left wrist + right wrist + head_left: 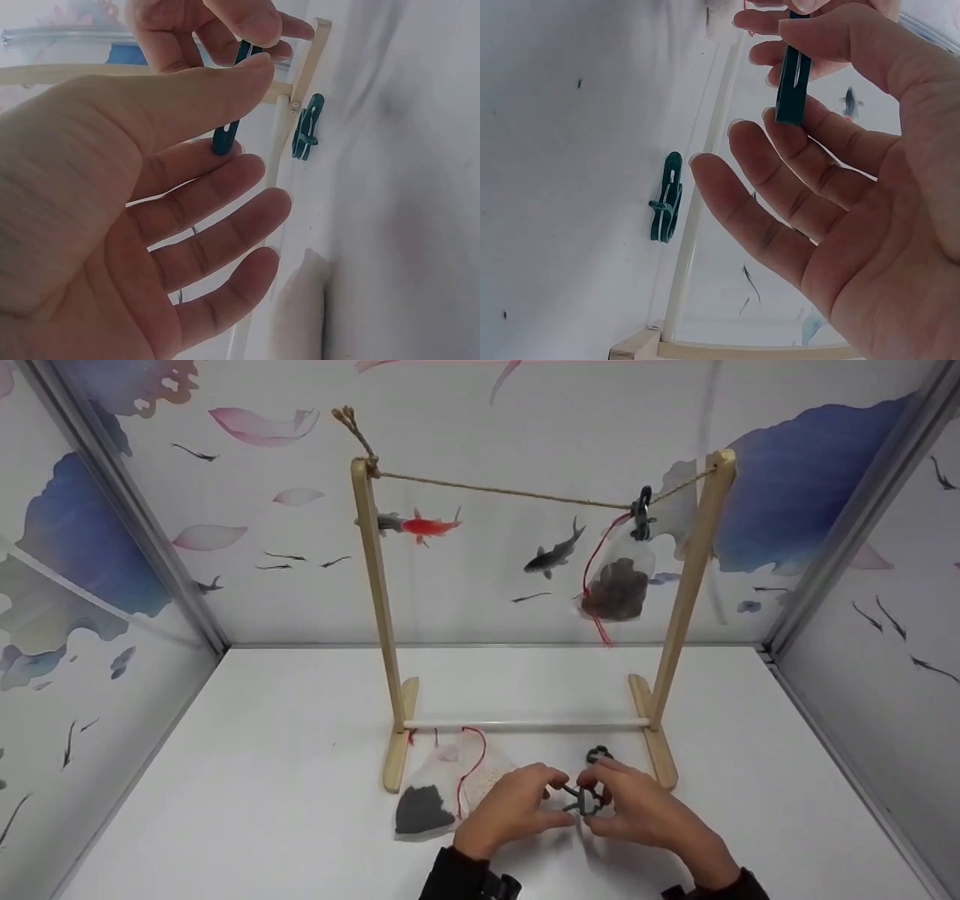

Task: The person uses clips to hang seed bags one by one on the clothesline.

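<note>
Pinching one dark-green plastic spring clip (585,802) btwn L hand (516,804) & R hand (646,811); prob. light, stiff, slick, best held at ends.

Diffuse light, soft shadows (541,849), perhaps slight blur

A small booth, more a fitted-out work cell than a room of a home; a plain white counter (262,750) lies between panels (480,600) at back and sides, printed with fish (430,524), pink petals (259,426) and blue washes (810,487); grey metal strips (124,502) line the corners.
</note>
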`<state>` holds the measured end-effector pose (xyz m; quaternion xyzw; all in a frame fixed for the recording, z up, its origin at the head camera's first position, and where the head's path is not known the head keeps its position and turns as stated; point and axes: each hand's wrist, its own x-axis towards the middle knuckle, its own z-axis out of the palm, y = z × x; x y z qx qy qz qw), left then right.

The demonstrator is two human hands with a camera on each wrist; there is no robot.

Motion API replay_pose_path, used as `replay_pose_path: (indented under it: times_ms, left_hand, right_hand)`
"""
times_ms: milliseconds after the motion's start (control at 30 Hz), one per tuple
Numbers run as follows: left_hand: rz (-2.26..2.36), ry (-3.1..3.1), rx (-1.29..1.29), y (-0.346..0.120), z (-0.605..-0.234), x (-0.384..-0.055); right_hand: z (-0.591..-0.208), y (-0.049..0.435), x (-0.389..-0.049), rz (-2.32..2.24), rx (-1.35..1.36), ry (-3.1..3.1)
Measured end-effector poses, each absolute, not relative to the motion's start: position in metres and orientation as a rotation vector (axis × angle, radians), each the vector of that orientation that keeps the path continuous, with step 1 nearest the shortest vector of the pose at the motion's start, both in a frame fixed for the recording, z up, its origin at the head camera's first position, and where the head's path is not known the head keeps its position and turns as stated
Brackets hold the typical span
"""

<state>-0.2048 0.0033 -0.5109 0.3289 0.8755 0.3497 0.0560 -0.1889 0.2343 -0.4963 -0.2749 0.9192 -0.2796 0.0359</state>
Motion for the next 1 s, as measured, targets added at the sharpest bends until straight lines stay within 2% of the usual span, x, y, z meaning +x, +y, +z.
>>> replay_pose_path:
  times_ms: [1000]
  left_hand:
    - [1.254, 2.543, 1.043, -0.002, -0.5059, -0.2056]
  right_hand:
    - [-0.4908, 0.2421, -0.1901, -0.994, -0.919, 2.84]
